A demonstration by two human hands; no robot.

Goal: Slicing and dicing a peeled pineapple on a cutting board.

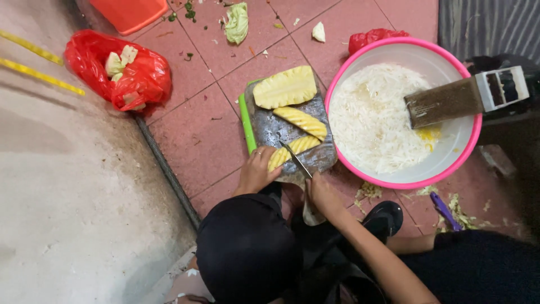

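So the pineapple strip (292, 151) is lying on the near edge of the cutting board (281, 130), with the left hand (256, 171) curling its fingers onto its end and the right hand (322, 194) gripping a knife (296, 160) across it. Just past the hands two more pineapple pieces (287, 87) are sitting, and a pink basin (475, 135) of shredded cabbage is resting right of them

An informal food-preparation spot on the floor (197, 135) of reddish tiles, probably a back kitchen or yard. A cutting board (281, 132) with peeled pineapple pieces (285, 86) lies at the centre. At 3 o'clock sits a pink basin (405, 184) of shredded white vegetable with a grater (450, 100). Cabbage scraps (237, 21) lie at 12 o'clock, a red plastic bag (90, 56) of trimmings at 10 o'clock.
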